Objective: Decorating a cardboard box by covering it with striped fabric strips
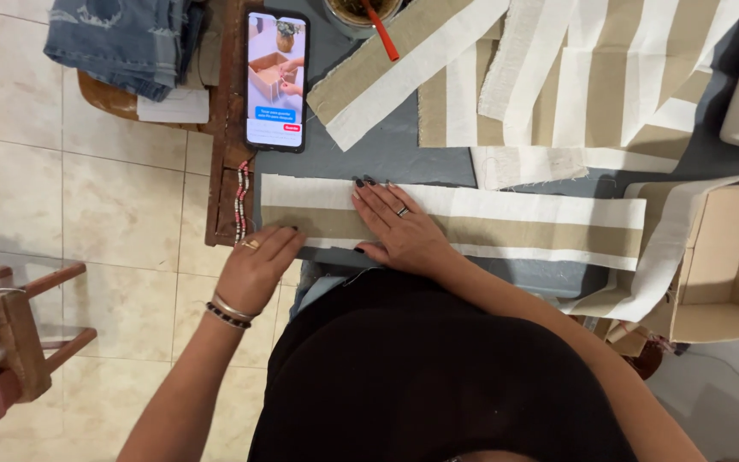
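Observation:
A long strip of beige-and-white striped fabric [523,224] lies across the near edge of a grey table [387,150]. My right hand [399,229] rests flat on the strip near its left end, fingers spread, a ring on one finger. My left hand [258,261] presses down at the strip's left corner by the table edge, with bracelets on the wrist and a ring on a finger. Neither hand grips anything.
A phone [276,79] with a lit screen lies at the table's far left. More striped fabric pieces [575,77] cover the back. An open cardboard box [729,265] sits at the right. A cup with a red stick [368,13] stands at the back; jeans [121,38] lie on a stool.

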